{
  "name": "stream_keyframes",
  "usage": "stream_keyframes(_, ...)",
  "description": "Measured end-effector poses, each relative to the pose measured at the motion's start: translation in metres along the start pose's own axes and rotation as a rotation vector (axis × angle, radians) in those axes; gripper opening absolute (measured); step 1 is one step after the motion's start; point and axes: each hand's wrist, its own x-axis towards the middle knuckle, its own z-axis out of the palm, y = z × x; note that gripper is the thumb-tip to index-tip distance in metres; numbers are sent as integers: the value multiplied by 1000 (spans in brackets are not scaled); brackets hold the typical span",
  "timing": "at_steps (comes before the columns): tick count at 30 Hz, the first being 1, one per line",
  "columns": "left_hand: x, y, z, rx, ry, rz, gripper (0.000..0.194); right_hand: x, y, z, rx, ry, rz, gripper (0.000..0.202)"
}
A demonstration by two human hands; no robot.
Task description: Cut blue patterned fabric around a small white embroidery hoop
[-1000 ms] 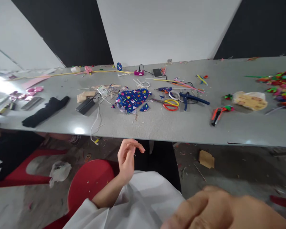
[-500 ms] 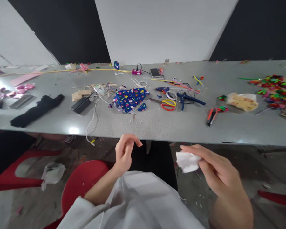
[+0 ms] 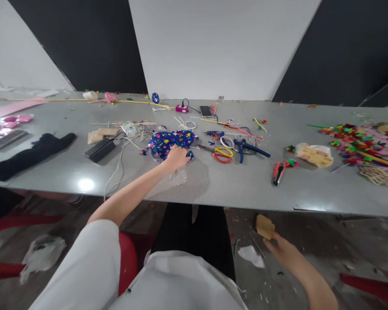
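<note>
On the tabletop, my left hand (image 3: 176, 158) reaches down to the near right edge of a bunched blue patterned fabric (image 3: 168, 142). Its fingers are bent together over a small blue patterned fabric scrap (image 3: 190, 155), and the fingertips are partly hidden. My right hand (image 3: 283, 249) is low, past the table's front edge, with a flat tan piece (image 3: 264, 227) at its fingertips. Below that piece, over the floor, is a crumpled white piece (image 3: 251, 256); whether it lies on the floor or is falling I cannot tell.
Right of the fabric lie scissors (image 3: 223, 155), a blue plier-like tool (image 3: 250, 149), a glue gun (image 3: 215, 134) and a red-orange utility knife (image 3: 280, 172). A black box with a cable (image 3: 100, 150) and black cloth (image 3: 32, 156) are leftward. A red stool (image 3: 128, 258) stands beside me.
My left hand has moved forward from above my lap onto the fabric. My right hand has let go of the white piece and now has the tan piece at its fingers.
</note>
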Motion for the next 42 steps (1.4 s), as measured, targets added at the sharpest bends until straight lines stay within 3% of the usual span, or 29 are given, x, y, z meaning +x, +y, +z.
stream_keyframes(4, 24, -5, 7, -25, -68, 4, 46, -2, -49, -33, 300, -161, -233, 50)
stream_keyframes(8, 45, -2, 10, -132, -61, 58, 22, 19, -129, -81, 380, -233, -583, 34)
stream_keyframes(10, 51, 1, 17, -383, -29, 72, 16, 50, -166, -93, 506, -257, -729, 30)
stream_keyframes(12, 52, 4, 27, -733, -15, 31, 21, 97, -200, -91, 662, -143, -797, 30)
stream_keyframes(15, 48, 3, 45, -1105, 25, -30, 41, 178, -240, -69, 763, 183, -748, 34)
stream_keyframes(17, 45, -2, 54, -1210, 27, -45, 50, 225, -259, -47, 768, 263, -726, 47)
stream_keyframes(21, 40, -11, 64, -1220, 30, -13, 52, 278, -269, -6, 762, 242, -779, 45)
stream_keyframes(26, 37, -12, 65, -1220, 2, -84, 51, 288, -254, 25, 926, 212, -773, 41)
stream_keyframes(30, 37, -11, 66, -1297, -70, -120, 52, 289, -246, 26, 938, 177, -733, 36)
stream_keyframes(37, 39, -11, 67, -1394, -83, -167, 31, 290, -248, 21, 955, 126, -725, 32)
stream_keyframes(42, 38, -12, 63, -1370, -134, -171, 27, 287, -251, 20, 915, 134, -730, 28)
